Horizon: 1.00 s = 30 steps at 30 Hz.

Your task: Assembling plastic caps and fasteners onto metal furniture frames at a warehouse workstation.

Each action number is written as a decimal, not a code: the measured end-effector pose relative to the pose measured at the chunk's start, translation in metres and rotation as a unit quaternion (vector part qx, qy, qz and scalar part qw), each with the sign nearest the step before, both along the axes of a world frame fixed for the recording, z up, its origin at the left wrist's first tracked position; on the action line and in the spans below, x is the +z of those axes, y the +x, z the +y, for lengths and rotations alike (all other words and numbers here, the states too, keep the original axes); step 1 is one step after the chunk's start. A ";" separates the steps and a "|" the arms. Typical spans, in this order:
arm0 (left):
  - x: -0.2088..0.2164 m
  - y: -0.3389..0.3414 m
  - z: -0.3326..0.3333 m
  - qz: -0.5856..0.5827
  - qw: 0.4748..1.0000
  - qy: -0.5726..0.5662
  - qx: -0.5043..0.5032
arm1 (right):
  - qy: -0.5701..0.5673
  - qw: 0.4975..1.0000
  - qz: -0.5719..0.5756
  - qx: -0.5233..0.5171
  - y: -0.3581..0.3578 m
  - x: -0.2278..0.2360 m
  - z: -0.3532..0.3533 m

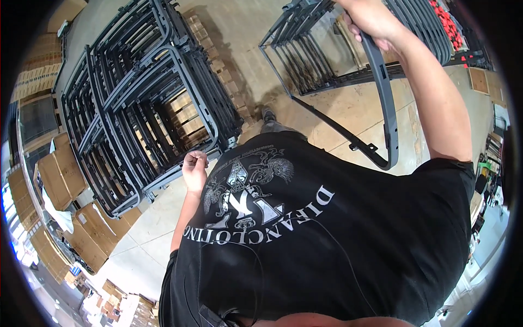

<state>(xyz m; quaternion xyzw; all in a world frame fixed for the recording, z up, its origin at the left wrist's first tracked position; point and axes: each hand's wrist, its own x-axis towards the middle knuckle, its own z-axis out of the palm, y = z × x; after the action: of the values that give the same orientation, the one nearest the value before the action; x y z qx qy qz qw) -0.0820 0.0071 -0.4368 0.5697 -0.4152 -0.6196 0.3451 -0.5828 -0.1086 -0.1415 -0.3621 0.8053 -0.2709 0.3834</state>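
My right hand (pixel 371 23) is raised at the upper right, fingers wrapped round the bar of a black metal frame (pixel 388 117). From the grip this frame runs down to a rounded corner with small bracket tabs, then slants away toward the floor. Beside my body, my left hand (pixel 194 168) is closed with its fingers curled in, and nothing shows in it. It is close to the near corner of a large stack of similar black metal frames (pixel 139 111) at the left. I cannot tell whether it touches them.
The left stack stands on a wooden pallet (pixel 223 73). Another row of black frames (pixel 305 65) stands ahead at the right, with red pieces (pixel 447 24) beyond it. Cardboard boxes (pixel 90 231) line the far left. My shoe (pixel 268 114) is on the concrete floor between the stacks.
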 end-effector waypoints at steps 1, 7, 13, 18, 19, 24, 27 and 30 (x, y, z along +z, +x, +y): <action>0.000 0.000 0.002 0.008 1.000 0.009 0.002 | -0.003 1.000 -0.016 -0.007 -0.008 -0.004 -0.006; 0.005 -0.009 -0.007 -0.013 1.000 -0.001 0.005 | 0.016 0.998 0.055 0.031 -0.038 -0.006 -0.025; 0.007 -0.023 -0.022 -0.011 1.000 -0.021 -0.007 | -0.171 0.879 -0.327 0.302 -0.125 -0.054 -0.044; 0.008 -0.042 -0.021 -0.007 1.000 -0.020 0.013 | -0.071 0.959 -0.198 0.187 -0.102 -0.046 -0.088; 0.009 -0.044 -0.019 -0.025 0.999 -0.007 0.018 | -0.021 0.994 0.032 0.099 -0.087 -0.036 -0.097; 0.002 -0.057 -0.021 -0.023 1.000 0.003 0.012 | -0.198 0.851 0.437 0.212 -0.149 -0.110 -0.154; 0.006 -0.056 -0.017 -0.028 0.999 0.009 0.023 | -0.088 0.867 0.452 0.193 -0.166 -0.121 -0.182; 0.008 -0.051 -0.013 -0.029 0.998 0.018 0.050 | -0.080 0.883 0.427 0.178 -0.198 -0.143 -0.193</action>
<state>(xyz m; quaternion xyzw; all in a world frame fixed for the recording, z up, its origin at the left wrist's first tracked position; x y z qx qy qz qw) -0.1334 -0.0060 -0.4290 0.6135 -0.3844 -0.5923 0.3535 -0.7806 -0.3014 -0.2849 -0.6091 0.7888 -0.0804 0.0138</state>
